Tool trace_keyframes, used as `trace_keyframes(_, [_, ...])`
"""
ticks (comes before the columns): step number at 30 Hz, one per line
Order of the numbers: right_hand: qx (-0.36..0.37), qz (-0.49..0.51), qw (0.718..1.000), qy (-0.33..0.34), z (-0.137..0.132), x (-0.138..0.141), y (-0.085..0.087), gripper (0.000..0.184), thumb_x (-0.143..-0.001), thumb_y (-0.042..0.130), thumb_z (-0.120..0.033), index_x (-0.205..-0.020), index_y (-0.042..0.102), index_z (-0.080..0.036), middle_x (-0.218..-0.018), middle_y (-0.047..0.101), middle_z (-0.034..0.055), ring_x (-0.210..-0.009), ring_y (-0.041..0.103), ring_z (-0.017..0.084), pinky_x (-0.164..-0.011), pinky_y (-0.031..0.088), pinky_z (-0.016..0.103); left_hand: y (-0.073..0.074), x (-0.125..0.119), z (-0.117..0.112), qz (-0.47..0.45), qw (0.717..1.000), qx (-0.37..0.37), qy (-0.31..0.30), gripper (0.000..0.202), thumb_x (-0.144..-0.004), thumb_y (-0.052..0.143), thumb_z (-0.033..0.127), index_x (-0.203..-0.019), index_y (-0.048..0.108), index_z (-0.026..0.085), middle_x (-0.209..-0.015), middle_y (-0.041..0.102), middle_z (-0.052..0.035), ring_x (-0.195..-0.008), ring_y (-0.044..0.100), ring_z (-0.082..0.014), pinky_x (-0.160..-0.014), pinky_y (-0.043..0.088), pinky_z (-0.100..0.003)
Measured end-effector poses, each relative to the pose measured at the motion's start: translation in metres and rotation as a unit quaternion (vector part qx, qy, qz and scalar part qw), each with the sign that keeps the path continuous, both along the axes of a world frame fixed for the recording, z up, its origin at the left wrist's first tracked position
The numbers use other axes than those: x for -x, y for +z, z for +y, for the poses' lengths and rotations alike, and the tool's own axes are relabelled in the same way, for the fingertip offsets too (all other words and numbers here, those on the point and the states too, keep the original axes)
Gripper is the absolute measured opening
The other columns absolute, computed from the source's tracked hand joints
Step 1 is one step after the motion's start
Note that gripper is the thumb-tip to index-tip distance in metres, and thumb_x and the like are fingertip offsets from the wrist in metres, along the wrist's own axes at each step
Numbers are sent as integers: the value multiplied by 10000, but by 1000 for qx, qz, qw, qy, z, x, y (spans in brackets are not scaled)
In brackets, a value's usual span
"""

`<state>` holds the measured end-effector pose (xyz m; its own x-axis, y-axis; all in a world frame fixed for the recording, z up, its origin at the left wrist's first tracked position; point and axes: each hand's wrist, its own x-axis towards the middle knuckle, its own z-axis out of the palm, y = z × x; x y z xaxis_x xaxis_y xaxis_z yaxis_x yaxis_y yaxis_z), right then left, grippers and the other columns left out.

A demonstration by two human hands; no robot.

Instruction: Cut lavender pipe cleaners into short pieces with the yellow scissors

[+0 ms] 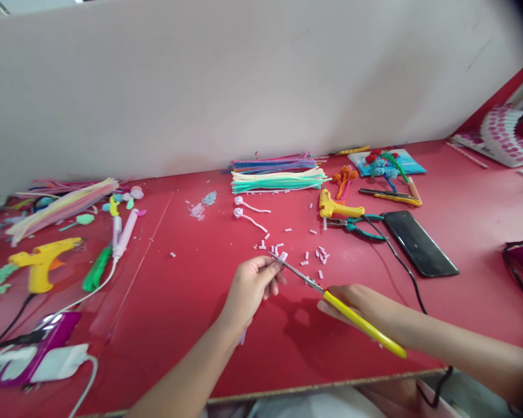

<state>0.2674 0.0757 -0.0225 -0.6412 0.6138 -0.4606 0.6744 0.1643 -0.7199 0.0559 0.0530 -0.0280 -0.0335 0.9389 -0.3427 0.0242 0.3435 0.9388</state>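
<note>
My left hand (250,285) is closed in a pinch on a small pale pink piece (283,256) at its fingertips, low over the red table (192,302). My right hand (357,305) grips yellow-handled scissors (331,299), whose metal blades reach left and touch that piece. Several short pink cut bits (320,254) lie scattered on the table just beyond both hands. Two white twisted stems with curled heads (246,212) lie farther back.
Stacked coloured pipe cleaners (276,174) lie by the white wall. A yellow glue gun (337,208), green pliers (359,225) and a black phone (418,242) sit to the right. Another yellow glue gun (41,261), more pipe cleaners (61,206) and cables are at left.
</note>
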Motion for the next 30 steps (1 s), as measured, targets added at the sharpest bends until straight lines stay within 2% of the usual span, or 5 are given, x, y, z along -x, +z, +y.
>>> trace_keyframes(11, [64, 11, 997, -39, -5, 5, -5, 398, -726, 337, -533, -557, 304, -174, -549, 251, -40, -511, 223, 70, -437, 213, 198, -10, 1, 4, -36, 999, 12, -2, 250, -700, 487, 369, -693, 529, 123, -575, 548, -19, -394, 387, -38, -346, 229, -151])
trace_keyframes(17, [128, -40, 988, -80, -2, 16, 11, 435, -679, 359, -586, -541, 277, -181, -494, 241, -50, -447, 218, 55, -392, 189, 197, -20, 3, 8, -55, 998, 33, 0, 247, -695, 491, 361, -691, 529, 117, -565, 528, -13, -386, 363, -28, -343, 194, -148])
trace_keyframes(22, [158, -55, 985, -48, 2, 22, 24, 432, -687, 341, -596, -555, 333, -185, -406, 297, -60, -342, 260, 45, -335, 205, 190, -20, 3, 9, -63, 996, 64, -13, 224, -681, 503, 336, -686, 533, 114, -545, 523, -12, -373, 350, -24, -349, 185, -145])
trace_keyframes(26, [182, -35, 981, -52, 3, 26, 25, 440, -712, 321, -567, -493, 290, -188, -348, 260, -68, -292, 237, 38, -310, 186, 195, -23, 5, 10, -75, 994, 73, -7, 221, -670, 510, 334, -691, 541, 116, -544, 523, -10, -370, 348, -23, -351, 180, -146])
trace_keyframes(30, [214, -43, 973, -76, 4, 32, 26, 415, -691, 419, -471, -420, 285, -188, -305, 236, -67, -278, 254, 42, -312, 200, 201, -29, 6, 12, -87, 993, 76, 0, 194, -655, 522, 306, -673, 547, 114, -533, 524, -8, -358, 341, -20, -346, 166, -146])
